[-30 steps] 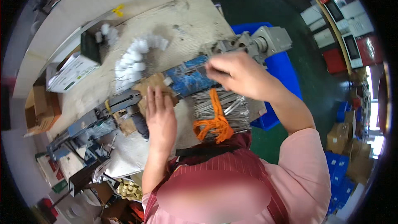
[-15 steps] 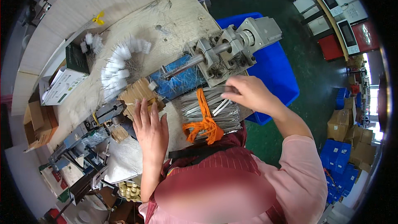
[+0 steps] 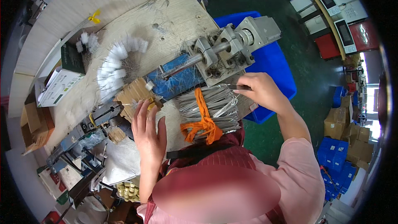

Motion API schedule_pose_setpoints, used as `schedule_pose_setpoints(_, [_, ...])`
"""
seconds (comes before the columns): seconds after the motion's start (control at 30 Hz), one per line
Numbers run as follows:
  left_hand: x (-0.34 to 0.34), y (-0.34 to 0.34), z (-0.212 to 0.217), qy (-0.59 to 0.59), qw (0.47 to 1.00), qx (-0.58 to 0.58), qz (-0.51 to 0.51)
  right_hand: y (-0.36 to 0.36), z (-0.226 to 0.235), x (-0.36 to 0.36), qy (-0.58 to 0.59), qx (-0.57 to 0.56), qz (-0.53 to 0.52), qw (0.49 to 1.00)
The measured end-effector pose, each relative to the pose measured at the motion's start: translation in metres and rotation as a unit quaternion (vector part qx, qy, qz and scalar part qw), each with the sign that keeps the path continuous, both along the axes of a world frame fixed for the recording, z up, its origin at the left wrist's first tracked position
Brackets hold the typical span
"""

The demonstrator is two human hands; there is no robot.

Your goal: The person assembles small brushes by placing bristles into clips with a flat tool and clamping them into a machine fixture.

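A bundle of bent silver wires (image 3: 226, 105), tied with an orange cloth strip (image 3: 203, 110), lies at the table's near edge in front of me. At its far right end my right hand (image 3: 259, 88) is closed in a pinch. A thin dark strip (image 3: 241, 87) pokes out from its fingers toward the wire ends; its kind is not clear. My left hand (image 3: 148, 135) is open, fingers spread, beside a brown cardboard piece (image 3: 134, 93). Beyond the bundle stands a metal machine with a shaft (image 3: 186, 65) over a blue base (image 3: 176, 81).
White bristle brushes (image 3: 112, 66) curve along the table (image 3: 166, 20) at the left. Past the right edge stands a blue bin (image 3: 275, 72). Cardboard boxes (image 3: 37, 120) and a metal device (image 3: 105, 114) are on the left. Loose fine wires litter the blue base.
My right hand has moved slightly right along the bundle's far end, and the dark strip now shows in it. My left hand stays nearly in place, fingers a little more bent.
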State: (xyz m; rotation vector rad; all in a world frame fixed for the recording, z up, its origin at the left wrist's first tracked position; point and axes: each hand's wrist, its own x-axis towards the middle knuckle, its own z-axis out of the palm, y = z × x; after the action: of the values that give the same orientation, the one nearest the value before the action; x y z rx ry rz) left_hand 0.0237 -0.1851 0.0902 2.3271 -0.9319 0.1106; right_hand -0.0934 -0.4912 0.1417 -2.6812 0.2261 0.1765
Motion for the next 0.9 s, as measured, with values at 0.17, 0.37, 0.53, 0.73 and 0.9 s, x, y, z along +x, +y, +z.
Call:
schedule_pose_setpoints(0.17, [0.005, 0.000, 0.020, 0.020, 0.996, -0.085, -0.014, -0.019, 0.055, 0.016, -0.030, 0.047, -0.010, 0.998])
schedule_pose_setpoints(0.37, [0.029, -0.030, 0.066, 0.208, 0.964, -0.107, -0.128, 0.024, 0.068, 0.074, -0.230, 0.103, 0.191, 0.949])
schedule_pose_setpoints(0.53, [0.063, -0.015, 0.058, 0.230, 0.966, -0.080, -0.084, 0.032, 0.041, 0.116, -0.228, 0.068, 0.250, 0.939])
schedule_pose_setpoints(0.73, [0.104, -0.013, 0.054, -0.014, 0.990, 0.115, -0.086, 0.049, 0.020, 0.175, -0.098, -0.157, 0.285, 0.940])
schedule_pose_setpoints(0.9, [0.097, 0.017, 0.078, 0.045, 0.989, 0.098, -0.100, 0.070, 0.021, 0.168, -0.173, 0.015, 0.319, 0.932])
